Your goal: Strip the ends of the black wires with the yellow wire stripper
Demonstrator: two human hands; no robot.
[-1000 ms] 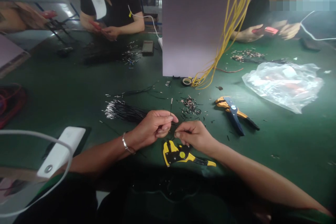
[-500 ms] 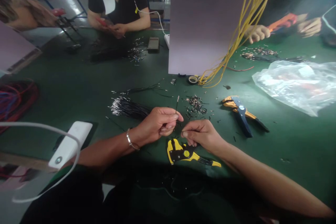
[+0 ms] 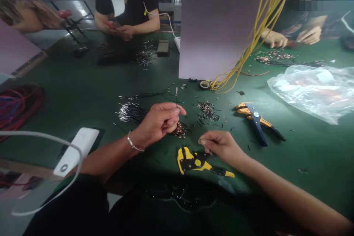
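Observation:
Between the thumb and finger of my left hand [image 3: 162, 118] a thin black wire [image 3: 177, 99] stands upright, with a bright metal tip. Beneath that hand lies a bundle of black wires [image 3: 134, 112], silvery ends to the left and coppery ends [image 3: 181, 129] to the right. My right hand [image 3: 221, 143] is closed in a pinch; whatever its fingertips hold, if anything, is too small to make out. Just below it on the table rests a yellow and black wire stripper [image 3: 195, 163], apart from both hands.
Small black and coppery scraps [image 3: 207, 111] lie beyond my right hand. An orange and blue wire stripper [image 3: 256, 120], a clear plastic bag [image 3: 312, 90] and hanging yellow wires [image 3: 256, 40] are to the right. A white power bank [image 3: 77, 151] sits left. Two co-workers' hands [image 3: 125, 32] [image 3: 309, 36] work across the table [image 3: 83, 92].
My left hand has moved left and slightly up with the black wire, uncovering the coppery ends. My right hand has shifted right, widening the gap. The right co-worker's orange tool has dropped from its raised position.

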